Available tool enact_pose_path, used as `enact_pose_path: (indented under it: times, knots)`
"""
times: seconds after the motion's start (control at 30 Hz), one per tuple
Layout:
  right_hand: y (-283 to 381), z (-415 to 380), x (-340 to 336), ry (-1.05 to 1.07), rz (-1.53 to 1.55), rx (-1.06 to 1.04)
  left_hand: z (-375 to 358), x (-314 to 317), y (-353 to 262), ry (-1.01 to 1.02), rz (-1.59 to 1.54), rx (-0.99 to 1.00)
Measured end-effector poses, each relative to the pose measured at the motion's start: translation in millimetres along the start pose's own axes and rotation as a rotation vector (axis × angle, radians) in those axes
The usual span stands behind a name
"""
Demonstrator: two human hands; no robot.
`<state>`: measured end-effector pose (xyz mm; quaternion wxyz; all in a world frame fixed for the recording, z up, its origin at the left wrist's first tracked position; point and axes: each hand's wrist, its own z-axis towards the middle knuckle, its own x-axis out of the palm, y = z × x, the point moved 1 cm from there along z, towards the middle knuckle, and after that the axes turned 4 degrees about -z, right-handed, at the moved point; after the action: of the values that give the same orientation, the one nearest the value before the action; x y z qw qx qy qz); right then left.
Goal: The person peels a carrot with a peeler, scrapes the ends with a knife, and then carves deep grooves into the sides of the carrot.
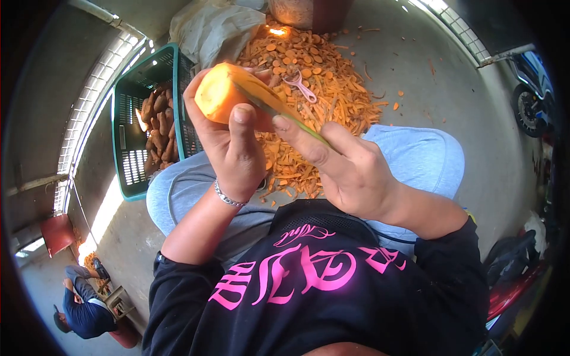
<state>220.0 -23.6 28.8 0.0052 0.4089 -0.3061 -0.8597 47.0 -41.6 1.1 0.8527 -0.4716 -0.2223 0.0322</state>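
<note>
My left hand (228,139), with a chain bracelet at the wrist, is wrapped round a thick, peeled orange carrot (215,95). Its pale cut end faces left. In my right hand (350,169) is a knife (309,132) with a green edge showing at the handle. The dark blade lies against the carrot's right side, and my index finger stretches along it. Below both hands spreads a heap of orange peelings and round slices (332,101). On that heap rests a pink peeler (303,89).
A green plastic crate (122,127) of unpeeled brown roots (159,127) stands at left. Behind lie a pale plastic sack (217,35) and a rounded container (291,12). Another person (89,311) sits at lower left. A motorcycle wheel (527,110) is at right.
</note>
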Motion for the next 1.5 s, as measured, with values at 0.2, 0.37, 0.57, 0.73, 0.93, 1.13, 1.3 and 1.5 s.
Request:
enact_pose_path:
  times: [0.2,0.37,0.57,0.73,0.93,1.13,1.3,1.5]
  knots:
    - [2,0,1,0.015,-0.053,0.072,1,-1,3,-0.017,0.077,0.013]
    - [2,1,0,0.045,-0.074,0.097,4,-1,5,-0.04,-0.025,-0.01]
    - [-3,0,5,-0.032,-0.054,0.073,7,-4,4,-0.053,0.035,-0.02]
    - [-14,-5,11,0.085,-0.091,0.211,20,-12,-4,-0.091,0.012,0.036]
    - [-19,-5,4,0.128,-0.06,0.253,39,-33,-21,-0.177,0.245,0.244]
    - [-36,3,0,0.011,0.03,0.25,44,-40,-18,-0.304,-0.155,-0.219]
    - [-23,7,-7,0.012,0.336,0.243,42,-41,-7,-0.231,-0.416,-0.474]
    - [-12,2,-12,0.034,0.506,0.408,39,-37,-6,-0.047,-0.892,-0.619]
